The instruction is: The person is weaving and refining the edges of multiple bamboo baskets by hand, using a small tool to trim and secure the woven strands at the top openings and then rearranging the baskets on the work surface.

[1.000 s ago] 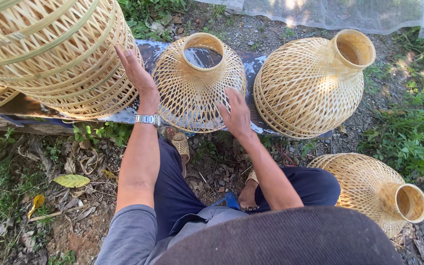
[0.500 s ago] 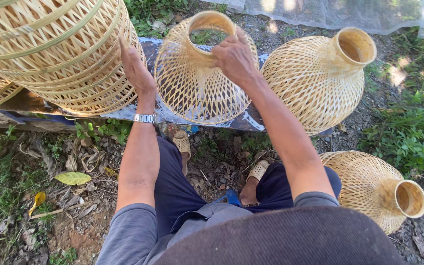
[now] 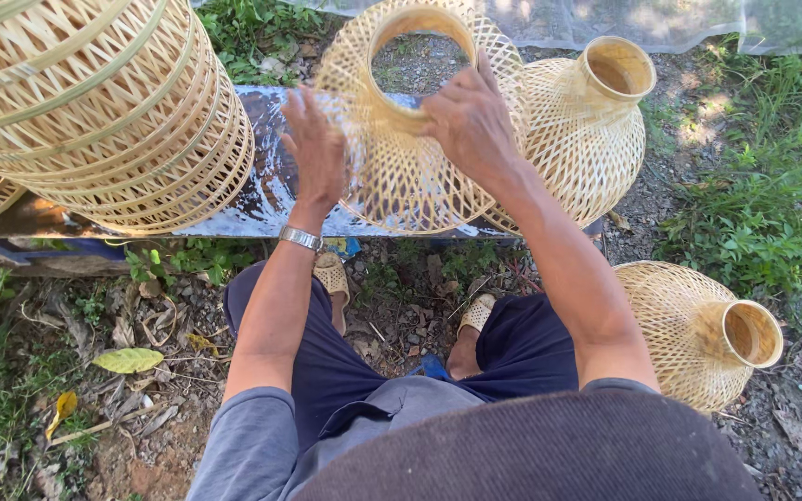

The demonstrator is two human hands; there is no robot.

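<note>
A stack of big woven baskets [image 3: 95,111] fills the ten o'clock corner, resting on a board [image 3: 271,199]. At twelve o'clock the bottle-shaped basket [image 3: 410,176] is held up off the board, tilted so its ring mouth faces the camera and its long axis runs from neck near us to belly away and down. At one o'clock a second basket [image 3: 587,139] stands upright, mouth up. At four o'clock a third [image 3: 689,334] lies on the ground, mouth pointing right. The right hand [image 3: 471,121] is clamped on the held basket's neck; the left hand [image 3: 317,153], blurred, lies flat against its left flank, fingers spread.
</note>
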